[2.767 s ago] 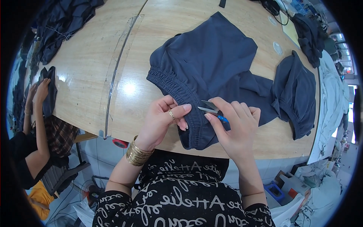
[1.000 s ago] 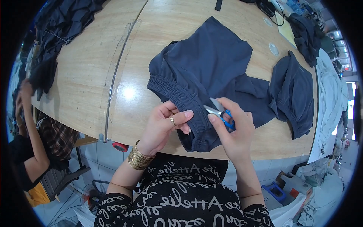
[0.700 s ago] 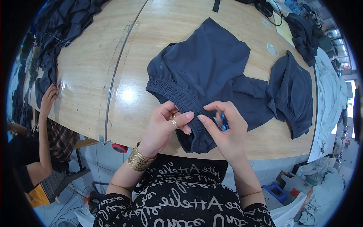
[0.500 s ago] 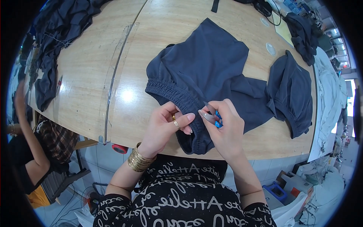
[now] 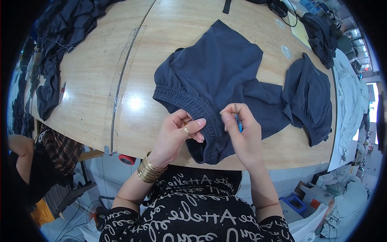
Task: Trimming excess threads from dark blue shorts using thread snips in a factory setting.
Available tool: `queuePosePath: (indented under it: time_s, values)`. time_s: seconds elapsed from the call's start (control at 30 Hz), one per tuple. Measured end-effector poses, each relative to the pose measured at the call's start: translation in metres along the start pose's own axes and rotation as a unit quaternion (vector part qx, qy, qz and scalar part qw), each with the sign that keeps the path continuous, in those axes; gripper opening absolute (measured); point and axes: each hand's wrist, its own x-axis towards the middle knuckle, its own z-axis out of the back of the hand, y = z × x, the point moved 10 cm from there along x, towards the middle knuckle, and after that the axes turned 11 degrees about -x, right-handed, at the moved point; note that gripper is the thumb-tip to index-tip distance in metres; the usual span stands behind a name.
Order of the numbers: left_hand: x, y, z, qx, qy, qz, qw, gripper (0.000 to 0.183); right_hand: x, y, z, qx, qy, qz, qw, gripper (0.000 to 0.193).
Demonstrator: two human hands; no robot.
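Dark navy shorts (image 5: 217,64) with a gathered elastic waistband lie spread on the table in front of me. My left hand (image 5: 179,131) pinches the waistband edge, thumb on top and fingers inside the opening. Just right of the waistband, my right hand (image 5: 242,127) is closed, thumb and forefinger tips pressed together above the cloth. Blue-handled thread snips (image 5: 240,124) are tucked in its palm; the blades are mostly hidden by the fingers. Whether a thread is pinched between the fingertips is too small to tell.
Another dark garment (image 5: 308,101) lies at the right table edge, and a heap of dark cloth (image 5: 68,36) covers the far left. A slim pen-like tool (image 5: 62,92) rests beside that heap. A seam (image 5: 125,70) crosses the table. Another person's arm (image 5: 22,155) shows at left.
My right hand has lifted off the waistband slightly, and the snips have turned back into the palm, blades no longer showing. My left hand keeps its hold. The other person's arm has lowered.
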Motion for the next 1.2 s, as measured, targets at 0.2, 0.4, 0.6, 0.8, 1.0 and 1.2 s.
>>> queuePosePath:
  time_s: [0.2,0.4,0.6,0.8,1.0,1.2]
  values:
    - [0.001,0.002,0.001,0.003,0.007,-0.011,1.000,0.011,-0.006,0.018,-0.006,-0.157,-0.041,0.094,0.982,0.019]
    - [0.000,0.000,-0.004,-0.022,0.013,-0.012,1.000,0.012,0.000,-0.003,0.005,-0.003,-0.038,0.026,0.999,0.013]
    - [-0.001,0.002,0.001,0.003,0.008,-0.015,1.000,0.011,-0.007,0.023,0.009,-0.124,-0.070,0.093,0.985,0.019]
    - [-0.003,-0.004,-0.003,0.076,0.021,-0.083,0.993,0.014,-0.010,0.027,0.000,-0.208,-0.058,0.124,0.968,0.024]
    - [-0.005,-0.008,-0.006,0.089,0.019,-0.117,0.989,0.013,-0.014,0.027,0.000,-0.196,-0.088,0.122,0.969,0.021]
    - [-0.002,-0.006,-0.006,0.081,0.022,-0.101,0.991,0.014,-0.011,0.014,-0.004,-0.096,-0.026,0.037,0.994,0.013]
